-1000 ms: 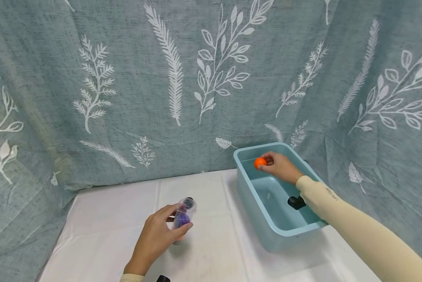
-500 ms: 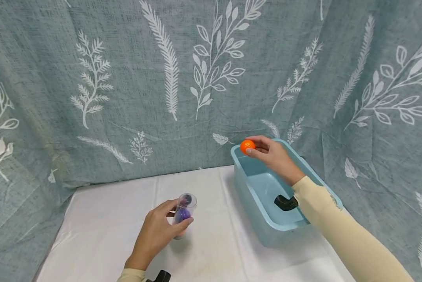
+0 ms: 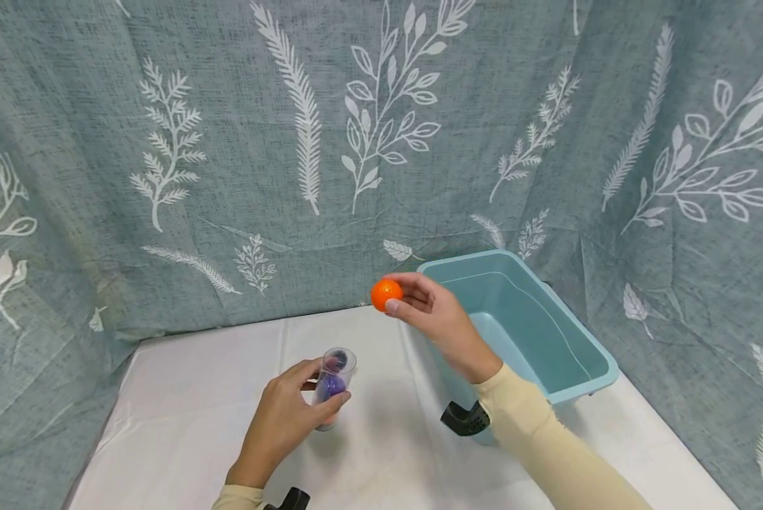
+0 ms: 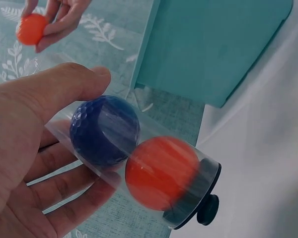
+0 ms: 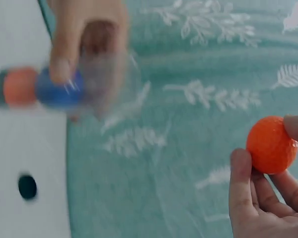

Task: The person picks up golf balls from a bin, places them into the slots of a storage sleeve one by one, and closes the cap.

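My left hand [image 3: 285, 414] holds a clear plastic tube [image 3: 341, 354] just above the white tablecloth, thumb on one side and fingers on the other. Inside it, the left wrist view shows a blue golf ball [image 4: 104, 130] and, below that, an orange ball [image 4: 162, 172] against the dark end piece [image 4: 194, 191]. The tube's upper end has no cover. To the right and farther back, my right hand [image 3: 441, 322] pinches another orange golf ball [image 3: 387, 295] between thumb and fingertips, in the air between the tube and the bin. Ball and tube are apart.
A blue-green plastic bin [image 3: 585, 386] stands on the right of the white-covered table [image 3: 196, 397]. A small dark round piece [image 5: 27, 186] lies on the cloth, seen in the right wrist view. Leaf-patterned fabric [image 3: 228, 142] hangs behind and beside the table.
My right hand has lifted the orange golf ball from inside the bin, over its rim, and moved left toward the tube. The left hand and tube have stayed nearly in place.
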Motion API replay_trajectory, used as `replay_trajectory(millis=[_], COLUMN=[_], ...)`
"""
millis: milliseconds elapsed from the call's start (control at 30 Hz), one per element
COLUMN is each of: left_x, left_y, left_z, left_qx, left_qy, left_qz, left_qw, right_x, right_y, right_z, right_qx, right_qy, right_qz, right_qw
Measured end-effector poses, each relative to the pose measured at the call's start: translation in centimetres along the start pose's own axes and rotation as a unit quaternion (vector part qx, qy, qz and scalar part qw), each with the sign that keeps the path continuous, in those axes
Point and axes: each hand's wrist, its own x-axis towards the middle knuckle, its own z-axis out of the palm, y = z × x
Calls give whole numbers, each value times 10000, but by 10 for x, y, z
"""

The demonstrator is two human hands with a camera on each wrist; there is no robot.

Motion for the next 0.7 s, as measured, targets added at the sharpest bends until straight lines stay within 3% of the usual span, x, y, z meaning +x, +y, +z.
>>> replay_trajectory(millis=[367,700], left_x=[1,4], left_y=[2,-3], left_z=[-7,-12], left_qx=[-112,43], left_qy=[74,262], left_qz=[170,516], left_qw=[9998,9983], right_x=[-9,-13], right_y=[50,67], right_z=[61,79], right_qx=[119,621], right_qy=[-57,-269], right_qz=[-115,-245], right_qw=[9998,9974])
